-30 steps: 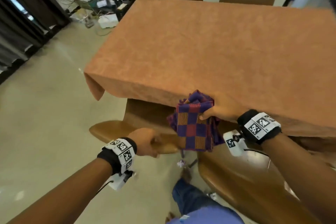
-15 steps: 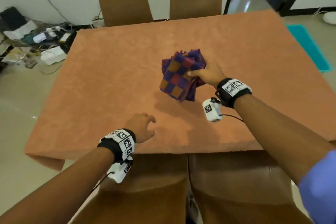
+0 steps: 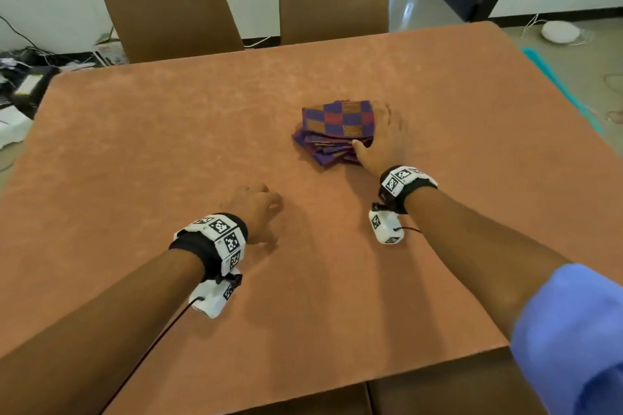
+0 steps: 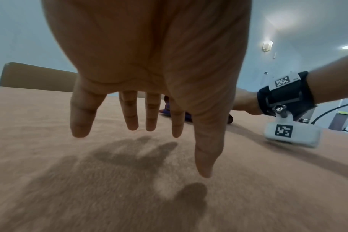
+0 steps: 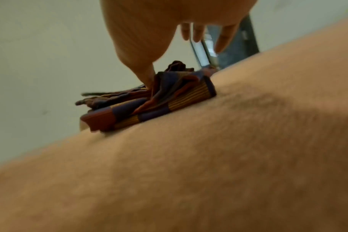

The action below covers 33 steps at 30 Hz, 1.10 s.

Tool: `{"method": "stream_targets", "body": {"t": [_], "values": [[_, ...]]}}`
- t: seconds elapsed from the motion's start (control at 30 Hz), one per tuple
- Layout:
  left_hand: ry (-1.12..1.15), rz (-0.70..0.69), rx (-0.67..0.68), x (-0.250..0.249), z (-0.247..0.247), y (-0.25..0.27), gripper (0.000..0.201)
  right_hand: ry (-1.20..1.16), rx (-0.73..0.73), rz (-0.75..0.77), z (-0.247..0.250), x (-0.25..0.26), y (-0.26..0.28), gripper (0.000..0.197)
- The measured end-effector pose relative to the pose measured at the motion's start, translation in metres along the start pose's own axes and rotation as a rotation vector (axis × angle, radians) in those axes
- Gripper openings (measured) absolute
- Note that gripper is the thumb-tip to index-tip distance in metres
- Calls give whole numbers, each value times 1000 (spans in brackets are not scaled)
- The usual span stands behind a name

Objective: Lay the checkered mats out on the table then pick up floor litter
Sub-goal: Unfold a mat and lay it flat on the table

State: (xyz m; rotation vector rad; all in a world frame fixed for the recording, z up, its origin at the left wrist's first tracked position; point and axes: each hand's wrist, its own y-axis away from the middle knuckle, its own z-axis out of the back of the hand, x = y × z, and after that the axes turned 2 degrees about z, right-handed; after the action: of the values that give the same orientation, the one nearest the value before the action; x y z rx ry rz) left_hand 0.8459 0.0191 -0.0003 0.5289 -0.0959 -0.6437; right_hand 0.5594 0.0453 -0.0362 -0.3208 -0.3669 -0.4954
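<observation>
The brown table [image 3: 168,145] had the checkered mats [image 3: 337,131] still in one folded pile. My right hand [image 3: 384,141] rested beside them, fingers loose; my left hand [image 3: 254,209] hung empty. Spreading and litter remained.

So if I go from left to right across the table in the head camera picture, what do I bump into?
Left hand → pile of checkered mats → right hand, touching the pile's right side.

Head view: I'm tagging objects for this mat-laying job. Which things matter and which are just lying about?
Job:
checkered mats, stacked folded
table
right hand, touching the stack
left hand, holding nothing

Lying about:
two chairs
cables and boxes on floor
</observation>
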Motion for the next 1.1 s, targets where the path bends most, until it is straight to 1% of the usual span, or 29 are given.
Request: {"method": "stream_targets", "body": {"t": [0.07, 0.1, 0.13, 0.2, 0.27, 0.4, 0.53, 0.6, 0.63, 0.7, 0.73, 0.77, 0.83, 0.9, 0.97, 1.03, 1.1], "values": [[5, -7, 6, 2, -5, 1, 77, 30, 68, 266, 3, 3, -6, 65], [16, -9, 8, 3, -9, 1, 77, 32, 134, 344, 1, 5, -9, 60], [22, -11, 4, 3, -10, 2, 76, 32, 198, 381, 1, 8, -12, 59], [23, -17, 2, 1, -8, 2, 76, 62, 279, 366, 4, 16, -17, 61], [34, -7, 0, -1, -6, 1, 76, 108, 311, 365, 11, 22, -24, 58], [36, 18, 5, -8, -3, -1, 77, 205, 383, 421, 22, 19, -40, 39], [54, 40, 5, -10, -1, -2, 76, 84, 502, 366, 35, 10, -57, 27], [57, 45, 3, -10, -1, -2, 76, 36, 487, 339, 40, 8, -61, 24], [62, 43, 3, -11, 0, -2, 76, 8, 433, 311, 44, 10, -61, 22], [97, 35, 4, -10, -1, 1, 75, -94, 276, 227, 53, 18, -58, 22], [133, 23, -13, -9, -1, 2, 76, -132, 205, 210, 59, 24, -56, 22], [196, 12, -38, -9, -1, 4, 77, -161, 159, 211, 66, 32, -51, 22], [404, -2, -114, -15, 3, 16, 75, -223, 105, 242, 84, 46, -35, 20], [658, 3, -240, -26, 14, 33, 67, -282, 65, 301, 99, 62, -11, 19], [951, 45, -320, -39, 26, 56, 60, -346, 61, 357, 109, 78, 20, 18], [1270, 104, -312, -51, 36, 82, 50, -411, 76, 430, 112, 97, 56, 13], [1514, 139, -255, -61, 40, 106, 40, -516, 89, 469, 116, 118, 94, 7]]}}
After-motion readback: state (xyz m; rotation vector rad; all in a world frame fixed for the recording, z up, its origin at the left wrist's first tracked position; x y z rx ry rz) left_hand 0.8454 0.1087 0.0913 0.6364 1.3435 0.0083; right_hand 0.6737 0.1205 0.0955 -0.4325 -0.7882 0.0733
